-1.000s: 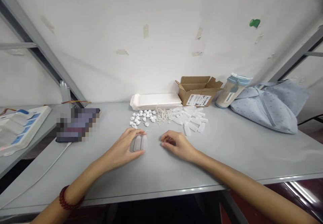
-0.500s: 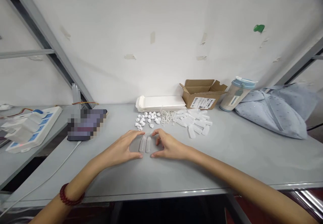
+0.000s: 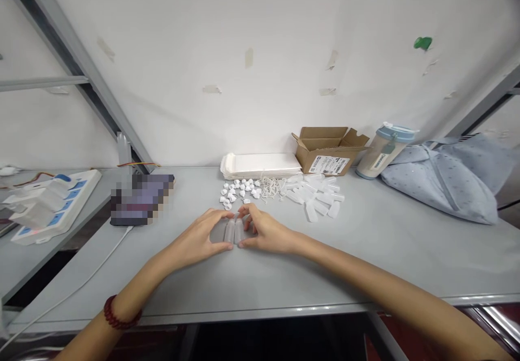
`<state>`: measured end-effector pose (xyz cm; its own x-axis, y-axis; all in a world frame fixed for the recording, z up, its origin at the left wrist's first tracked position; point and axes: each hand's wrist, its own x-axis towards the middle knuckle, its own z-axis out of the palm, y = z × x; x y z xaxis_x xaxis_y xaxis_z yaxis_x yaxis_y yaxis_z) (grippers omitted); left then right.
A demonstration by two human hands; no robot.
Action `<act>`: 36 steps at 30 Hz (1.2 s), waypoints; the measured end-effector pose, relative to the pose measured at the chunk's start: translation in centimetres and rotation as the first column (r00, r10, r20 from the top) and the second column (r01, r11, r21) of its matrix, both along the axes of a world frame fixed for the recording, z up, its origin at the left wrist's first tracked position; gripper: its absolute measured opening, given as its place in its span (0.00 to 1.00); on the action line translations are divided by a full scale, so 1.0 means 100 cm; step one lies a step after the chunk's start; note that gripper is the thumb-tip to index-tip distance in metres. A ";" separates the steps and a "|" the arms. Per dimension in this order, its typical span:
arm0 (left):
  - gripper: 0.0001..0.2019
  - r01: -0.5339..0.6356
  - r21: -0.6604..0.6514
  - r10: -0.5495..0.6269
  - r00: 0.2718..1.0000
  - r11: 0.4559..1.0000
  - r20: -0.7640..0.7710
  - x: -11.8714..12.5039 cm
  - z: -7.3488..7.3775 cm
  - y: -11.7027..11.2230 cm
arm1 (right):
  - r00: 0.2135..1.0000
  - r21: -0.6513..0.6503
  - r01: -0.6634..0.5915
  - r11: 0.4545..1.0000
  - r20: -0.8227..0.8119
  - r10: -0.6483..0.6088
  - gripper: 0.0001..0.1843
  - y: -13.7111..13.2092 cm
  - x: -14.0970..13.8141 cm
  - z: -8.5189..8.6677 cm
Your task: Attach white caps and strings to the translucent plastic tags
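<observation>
Left hand (image 3: 194, 236) and right hand (image 3: 266, 231) cupped together on a pale grey metal table (image 3: 365, 258), near the middle. Between them, two small translucent plastic bottles (image 3: 234, 231) lie side by side, touching. Fingers (image 3: 247, 212) of both hands touch the bottles from either side: a light two-handed grasp, not clenched. Just beyond the hands, far side: a heap of small white plastic caps (image 3: 235, 192), a tangle of thin white cords (image 3: 270, 188), loose translucent plastic bottles (image 3: 312, 198). Behind those, a stack of white rectangular trays (image 3: 260, 166) and an open brown cardboard box (image 3: 329, 152). Far right, a pale blue cloth bag (image 3: 442, 182). Red beaded bracelet (image 3: 122, 312) on left wrist.
</observation>
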<state>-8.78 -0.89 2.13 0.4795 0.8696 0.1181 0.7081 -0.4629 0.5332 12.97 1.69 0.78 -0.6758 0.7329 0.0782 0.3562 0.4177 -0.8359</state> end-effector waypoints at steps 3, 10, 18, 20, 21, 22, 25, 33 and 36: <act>0.26 -0.008 0.024 0.007 1.000 1.000 0.017 -0.001 -0.002 -0.001 | 1.000 0.009 -0.003 1.000 0.005 0.003 0.37 0.000 -0.001 0.000; 0.26 0.001 0.027 -0.001 1.000 1.000 0.020 0.000 -0.001 -0.002 | 1.000 0.040 0.017 0.999 0.023 -0.018 0.35 -0.004 -0.001 0.007; 0.27 0.016 0.056 -0.017 1.000 0.998 0.003 0.001 0.000 -0.001 | 1.000 0.067 0.010 0.998 0.017 -0.011 0.34 -0.006 0.003 0.007; 0.28 0.016 0.050 -0.015 1.000 0.999 -0.003 0.001 0.002 -0.001 | 1.000 0.078 0.014 0.997 0.021 -0.016 0.35 -0.006 0.007 0.007; 0.29 0.016 0.049 -0.015 1.000 0.999 -0.007 0.001 0.003 -0.001 | 1.000 0.081 0.018 0.997 0.019 -0.020 0.35 -0.006 0.010 0.008; 0.29 0.017 0.049 -0.016 1.000 0.999 -0.010 0.001 0.004 -0.001 | 1.000 0.086 0.024 0.996 0.014 -0.025 0.35 -0.006 0.013 0.009; 0.28 0.029 0.067 -0.028 1.000 0.997 -0.012 0.005 0.010 0.000 | 0.998 0.124 0.066 0.990 0.008 -0.067 0.33 -0.003 0.028 0.013; 0.16 0.045 0.116 -0.039 0.998 0.992 -0.051 0.039 0.021 0.030 | 0.921 0.521 0.243 0.818 0.141 -0.364 0.16 0.019 0.088 0.013; 0.14 0.068 0.167 -0.053 0.994 0.984 -0.095 0.056 0.020 0.055 | 0.864 0.574 0.304 0.761 0.171 -0.473 0.09 0.021 0.099 0.015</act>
